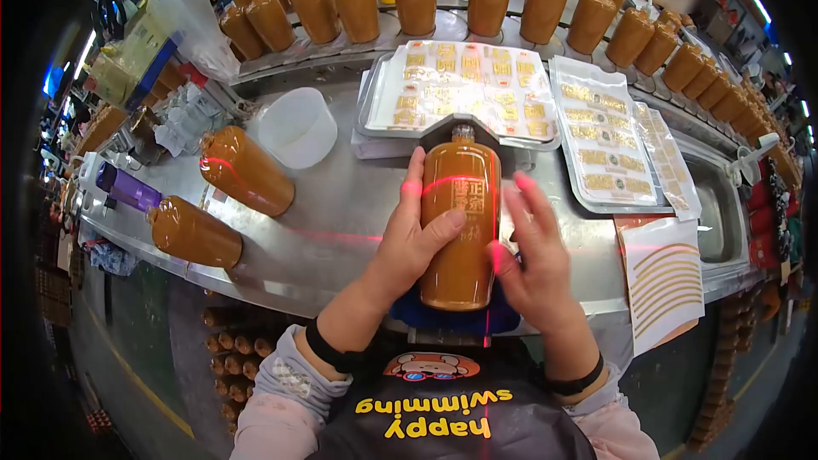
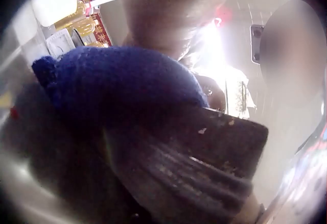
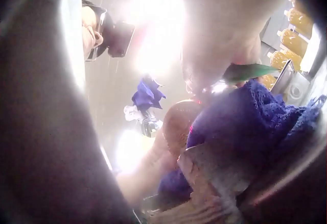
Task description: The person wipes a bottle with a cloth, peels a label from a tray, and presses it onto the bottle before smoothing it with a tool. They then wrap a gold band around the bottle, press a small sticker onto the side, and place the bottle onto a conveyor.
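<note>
A glossy brown bottle (image 1: pixel 460 268) with gold characters on its front lies neck-away in a dark holder, over a blue cloth pad (image 1: pixel 400 311). My left hand (image 1: pixel 405 238) holds it along the left side, thumb across the front beside the characters. At its right side is my right hand (image 1: pixel 537 264), fingers loosely extended and thumb close to the glass. Red laser lines cross bottle and hands. From below, the wrist views show mostly the blue pad (image 2: pixel 122 78) and its support; the left fingertips are hidden there.
Sticker sheets lie on a tray (image 1: pixel 371 126) ahead and on another tray (image 1: pixel 588 201) at right, near a sheet of gold strips (image 1: pixel 665 285). Two brown bottles (image 1: pixel 247 175) (image 1: pixel 196 234), a white tub (image 1: pixel 298 128) and a purple bottle (image 1: pixel 128 187) stand left. Bottles line the back.
</note>
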The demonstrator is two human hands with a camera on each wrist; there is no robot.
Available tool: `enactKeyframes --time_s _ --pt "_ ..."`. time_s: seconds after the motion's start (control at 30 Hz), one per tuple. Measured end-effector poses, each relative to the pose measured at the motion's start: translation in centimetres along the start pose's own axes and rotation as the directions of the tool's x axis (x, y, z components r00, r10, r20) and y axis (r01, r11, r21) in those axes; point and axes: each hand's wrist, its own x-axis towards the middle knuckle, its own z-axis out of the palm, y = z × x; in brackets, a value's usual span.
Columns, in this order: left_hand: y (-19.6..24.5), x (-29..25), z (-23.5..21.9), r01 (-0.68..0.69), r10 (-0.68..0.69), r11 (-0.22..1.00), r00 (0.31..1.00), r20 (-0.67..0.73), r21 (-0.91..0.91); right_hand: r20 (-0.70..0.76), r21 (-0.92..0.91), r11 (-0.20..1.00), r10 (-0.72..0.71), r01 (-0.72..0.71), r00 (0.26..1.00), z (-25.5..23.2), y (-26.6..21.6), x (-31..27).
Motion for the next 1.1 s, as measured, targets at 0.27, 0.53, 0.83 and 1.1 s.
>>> enactKeyframes --time_s 0.27,0.53,0.83,1.1 --pt "-0.1 0.1 -0.3 0.019 -0.018 0.999 0.999 0.033 -0.029 0.101 0.469 0.744 0.491 -0.477 0.865 -1.8 -3.1 -1.1" --pt "-0.3 0.2 -0.3 0.004 -0.004 1.0 1.0 0.009 -0.019 0.143 0.431 0.739 0.511 -0.518 0.848 -0.3 -3.0 -1.7" --pt "0.5 0.0 0.1 0.085 -0.084 0.995 0.996 0.022 -0.044 0.107 0.351 0.79 0.499 -0.502 0.86 -0.1 -2.9 -1.8" --pt "-0.5 0.1 -0.1 0.029 -0.029 0.999 1.0 0.0 -0.039 0.091 0.297 0.815 0.495 -0.498 0.864 -0.1 -3.1 -1.7"
